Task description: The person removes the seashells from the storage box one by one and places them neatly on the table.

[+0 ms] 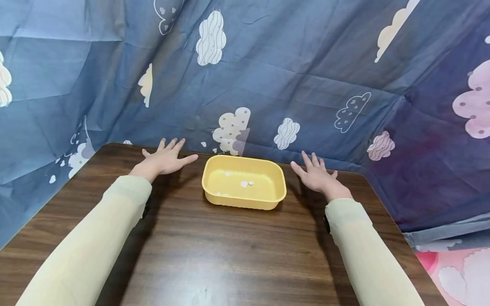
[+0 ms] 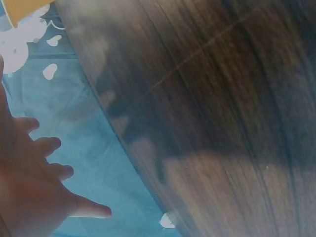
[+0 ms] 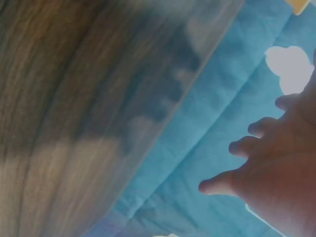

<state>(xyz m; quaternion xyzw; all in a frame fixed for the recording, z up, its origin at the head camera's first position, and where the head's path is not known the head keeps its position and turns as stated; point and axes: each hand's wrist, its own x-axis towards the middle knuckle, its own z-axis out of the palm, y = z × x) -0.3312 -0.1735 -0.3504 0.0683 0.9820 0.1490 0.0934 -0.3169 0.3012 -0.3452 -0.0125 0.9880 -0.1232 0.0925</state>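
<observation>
A shallow yellow rectangular plastic basin (image 1: 245,203) stands near the far edge of the table in the head view. Several small white patches (image 1: 244,184) show on its floor. To its left, my left hand (image 1: 164,161) is held with fingers spread, the thumb pointing toward the basin. On the other side, my right hand (image 1: 314,175) is likewise spread wide and holds nothing. Both wrist views show the palms and splayed fingers, with hand shadows falling on the wood. A corner of the basin (image 2: 24,10) appears at the top of the left wrist view.
The dark wood-grain table (image 1: 237,246) has rounded far corners. Behind it hangs a blue cloth (image 1: 268,76) printed with clouds, close against the far edge. Pink patterned material (image 1: 455,267) shows at the lower right.
</observation>
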